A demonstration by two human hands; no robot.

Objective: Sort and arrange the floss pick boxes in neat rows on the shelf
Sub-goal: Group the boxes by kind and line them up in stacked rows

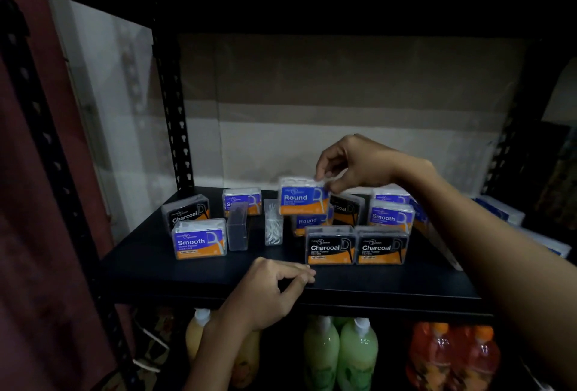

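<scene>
The right hand (349,163) pinched the top right corner of a blue Round box (303,196), which sat above a second Round box (307,222) on the black shelf (218,278). The left hand (268,287) rested at the shelf's front edge, fingers loosely curled and holding nothing. Two Charcoal boxes (356,245) stood side by side, touching, at the front right. Behind them stood two Smooth boxes (392,209), one behind the other. At the left stood a Smooth box (199,239), with a Charcoal box (185,211) behind it. Two clear cases (256,226) stood end-on near the middle. Bottles (340,356) of yellow, green and orange liquid stood on the level below.
</scene>
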